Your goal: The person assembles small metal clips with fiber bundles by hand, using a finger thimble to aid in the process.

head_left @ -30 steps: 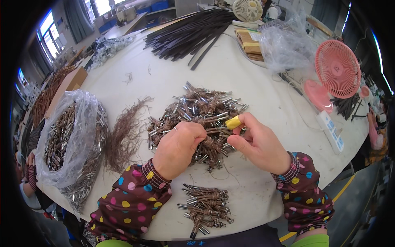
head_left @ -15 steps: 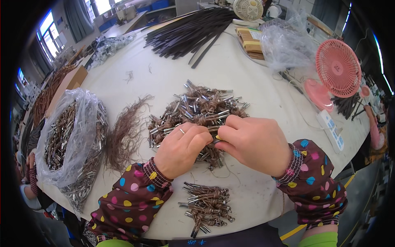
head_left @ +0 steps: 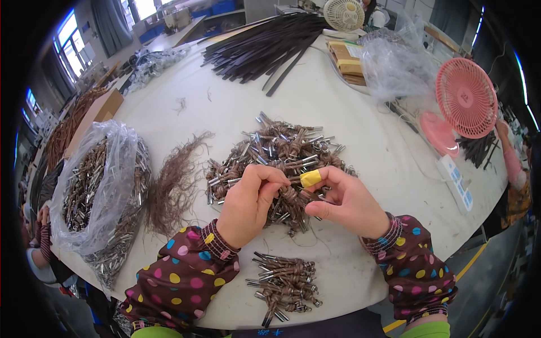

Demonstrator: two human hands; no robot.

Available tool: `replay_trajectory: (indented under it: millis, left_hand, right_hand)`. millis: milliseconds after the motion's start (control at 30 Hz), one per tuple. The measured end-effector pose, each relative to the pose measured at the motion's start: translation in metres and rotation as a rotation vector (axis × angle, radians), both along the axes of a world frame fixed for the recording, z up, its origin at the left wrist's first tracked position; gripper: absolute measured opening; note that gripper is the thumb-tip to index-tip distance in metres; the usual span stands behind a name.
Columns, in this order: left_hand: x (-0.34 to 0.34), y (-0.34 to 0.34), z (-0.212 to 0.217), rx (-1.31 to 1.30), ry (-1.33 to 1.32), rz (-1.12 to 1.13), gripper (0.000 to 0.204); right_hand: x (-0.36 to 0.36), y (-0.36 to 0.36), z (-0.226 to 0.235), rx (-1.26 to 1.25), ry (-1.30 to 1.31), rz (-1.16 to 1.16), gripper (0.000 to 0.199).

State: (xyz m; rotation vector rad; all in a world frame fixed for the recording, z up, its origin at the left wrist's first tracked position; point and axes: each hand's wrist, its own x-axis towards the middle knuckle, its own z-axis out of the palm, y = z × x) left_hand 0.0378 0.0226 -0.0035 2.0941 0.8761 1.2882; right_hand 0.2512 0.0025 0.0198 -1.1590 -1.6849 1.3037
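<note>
A brown knotted cord [head_left: 293,196] is between my hands, over the near side of a heap of similar knotted cords with silvery metal tips [head_left: 282,149]. My left hand [head_left: 243,207] pinches the cord's left side between thumb and forefinger. My right hand [head_left: 356,207], yellow tape round its forefinger, holds the cord's right end with thumb and fingers; the exact grip is partly hidden. Nearer to me lies a smaller pile of knotted cords [head_left: 286,284], roughly lined up.
To the left stands a clear plastic bag [head_left: 115,194] full of knotted cords, beside a tangle of brown threads [head_left: 176,183]. Dark strips [head_left: 262,48] lie at the back. A pink fan [head_left: 466,98] and a white power strip [head_left: 455,183] are on the right.
My right hand has turned and opened out from a closed, knuckles-up hold, so its taped forefinger and the knotted cord now show. My left hand has turned slightly, its thumb now visible.
</note>
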Motion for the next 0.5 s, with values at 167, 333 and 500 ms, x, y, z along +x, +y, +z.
replay_trajectory:
  millis: [167, 333, 500]
  left_hand:
    - [0.005, -0.002, -0.001, -0.198, -0.238, -0.090, 0.011]
    - [0.011, -0.007, 0.017, -0.672, -0.332, -0.051, 0.031]
    - [0.011, -0.015, 0.025, -1.019, -0.228, -0.106, 0.025]
  right_hand:
    - [-0.013, -0.003, -0.010, -0.334, 0.382, -0.020, 0.038]
    - [-0.020, -0.007, -0.014, -0.335, 0.530, -0.160, 0.036]
    - [-0.039, -0.010, -0.033, -0.063, 0.644, -0.171, 0.036]
